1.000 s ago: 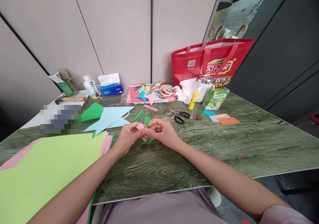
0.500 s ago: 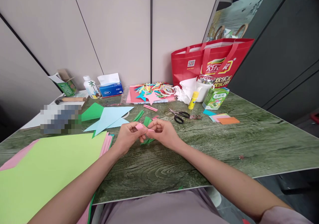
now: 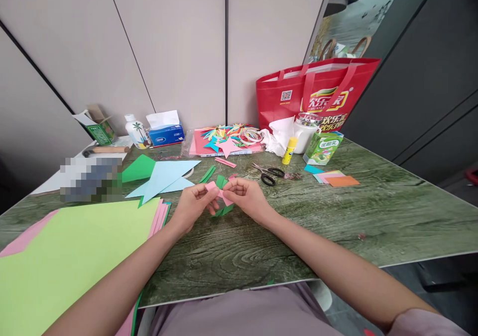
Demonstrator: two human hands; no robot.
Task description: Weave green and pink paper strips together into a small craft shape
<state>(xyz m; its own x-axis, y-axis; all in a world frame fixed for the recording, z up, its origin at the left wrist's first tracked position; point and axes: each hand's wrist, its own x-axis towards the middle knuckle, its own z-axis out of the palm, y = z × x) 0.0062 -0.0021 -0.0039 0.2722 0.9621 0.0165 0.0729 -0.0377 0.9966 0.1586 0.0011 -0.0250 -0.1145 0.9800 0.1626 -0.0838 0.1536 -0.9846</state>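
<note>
A small pink paper piece is pinched between both of my hands just above the green wood-grain table. My left hand grips its left end with curled fingers. My right hand pinches its right end from the other side. Under and behind my fingers lie folded green paper pieces. Black-handled scissors rest on the table a little beyond my right hand.
A stack of large light-green and pink sheets covers the near left. Light-blue and green paper shapes lie behind it. At the back stand a tissue box, a white bottle, colourful cut-outs, a glue stick, a green carton and a red bag. Small coloured paper squares sit at right.
The pink piece has turned and spread slightly between my fingers, and both hands have shifted a little upward and apart. Nothing else on the table has moved.
</note>
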